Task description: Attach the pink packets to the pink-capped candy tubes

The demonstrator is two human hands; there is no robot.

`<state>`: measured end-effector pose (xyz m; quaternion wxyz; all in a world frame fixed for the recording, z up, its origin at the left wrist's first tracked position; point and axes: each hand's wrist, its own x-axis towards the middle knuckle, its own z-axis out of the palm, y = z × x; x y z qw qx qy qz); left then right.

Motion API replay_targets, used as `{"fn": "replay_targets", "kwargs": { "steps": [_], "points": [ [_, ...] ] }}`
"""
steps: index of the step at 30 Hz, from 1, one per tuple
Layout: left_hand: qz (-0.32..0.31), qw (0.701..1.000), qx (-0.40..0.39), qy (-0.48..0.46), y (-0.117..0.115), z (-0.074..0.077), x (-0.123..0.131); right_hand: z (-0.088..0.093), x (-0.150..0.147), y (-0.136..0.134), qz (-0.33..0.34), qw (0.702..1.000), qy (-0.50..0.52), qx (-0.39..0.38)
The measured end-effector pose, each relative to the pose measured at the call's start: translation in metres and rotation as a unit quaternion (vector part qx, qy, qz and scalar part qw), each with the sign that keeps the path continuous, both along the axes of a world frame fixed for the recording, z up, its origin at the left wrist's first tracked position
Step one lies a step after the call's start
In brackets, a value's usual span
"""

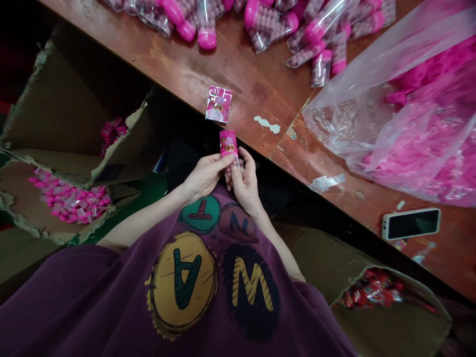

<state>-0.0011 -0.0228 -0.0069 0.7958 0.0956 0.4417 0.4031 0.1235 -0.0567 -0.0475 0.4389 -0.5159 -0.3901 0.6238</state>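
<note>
Both hands work close to the body, in front of a purple shirt (111, 297) with round printed letters, just below the near edge of the wooden table (238, 74).

**Hands**
- The left hand (206, 176) is closed, with its fingertips pinching the lower part of a wrapped tube (228, 145).
- The right hand (243, 181) is closed on the same wrapped tube from the other side, thumb on its front.
- The two hands touch each other around it.

**Held item**
- The wrapped tube stands roughly upright between the fingertips. Its pink printed top sticks out above them, level with the table edge.
- What it contains cannot be made out.

**Surroundings**
- A flat pink wrapper (218, 104) lies on the table just beyond the hands.
- A heap of clear tubes with pink caps (260, 22) lies along the far side.
- A clear plastic bag (394, 114) of pink parts fills the right side.
- A phone (411, 223) lies screen up near the right edge.
- A scrap of clear film (327, 182) lies between the bag and the hands.
- To the left, a torn cardboard box (55, 124) holds pink items.
- At lower right, a second box (372, 317) holds red ones.
</note>
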Motion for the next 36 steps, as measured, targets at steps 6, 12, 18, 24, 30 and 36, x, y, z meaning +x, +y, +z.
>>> {"fn": "replay_targets", "kwargs": {
  "steps": [6, 12, 18, 24, 30, 36],
  "points": [
    [0.033, 0.999, -0.001, 0.009, 0.005, -0.002, -0.009, 0.006, 0.002, 0.0, 0.028, 1.0, -0.011, 0.001],
    [0.073, 0.997, -0.031, 0.018, 0.006, -0.003, -0.001, 0.0, 0.0, -0.003, 0.015, 0.999, -0.045, 0.012],
    [0.059, 0.997, -0.046, -0.006, 0.0, 0.0, 0.005, 0.001, -0.001, -0.002, 0.002, 1.0, -0.018, -0.01],
    [0.044, 0.999, -0.013, -0.006, 0.008, 0.0, 0.001, 0.003, -0.003, 0.002, 0.037, 0.999, -0.001, 0.006],
    [0.019, 0.999, -0.038, -0.006, 0.002, -0.004, 0.004, -0.008, -0.002, -0.005, 0.025, 0.996, -0.075, 0.043],
    [0.014, 0.998, -0.026, -0.047, 0.002, -0.004, 0.0, -0.005, 0.002, 0.0, 0.032, 0.998, -0.044, 0.024]
  ]
}}
